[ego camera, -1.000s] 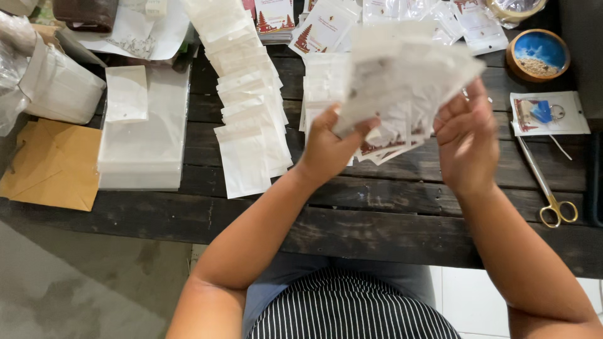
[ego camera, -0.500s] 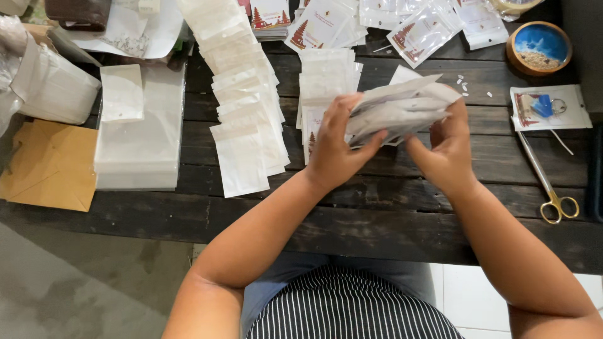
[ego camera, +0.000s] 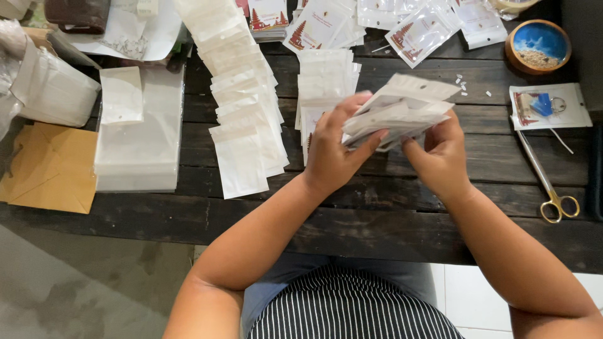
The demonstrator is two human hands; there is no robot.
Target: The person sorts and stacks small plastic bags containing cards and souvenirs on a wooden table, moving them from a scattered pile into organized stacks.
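A stack of small clear plastic packets (ego camera: 402, 110) is held flat above a dark wooden table (ego camera: 389, 213), gripped from both sides. My left hand (ego camera: 333, 154) clasps its left end, thumb on top. My right hand (ego camera: 440, 157) holds the right end from below. Under the stack lies a short column of more packets (ego camera: 323, 81). A long overlapping row of empty white packets (ego camera: 242, 107) runs down the table to the left of my left hand.
A pile of clear bags (ego camera: 138, 138) and a brown envelope (ego camera: 44, 166) lie at the left. Gold-handled scissors (ego camera: 546, 182), a carded packet (ego camera: 546, 107) and a round blue bowl (ego camera: 537, 44) sit at the right. Printed cards in packets (ego camera: 421, 31) cover the far edge.
The stack was fanned upright a second ago; both hands have lowered it and squared it into a flat bundle closer to the table.
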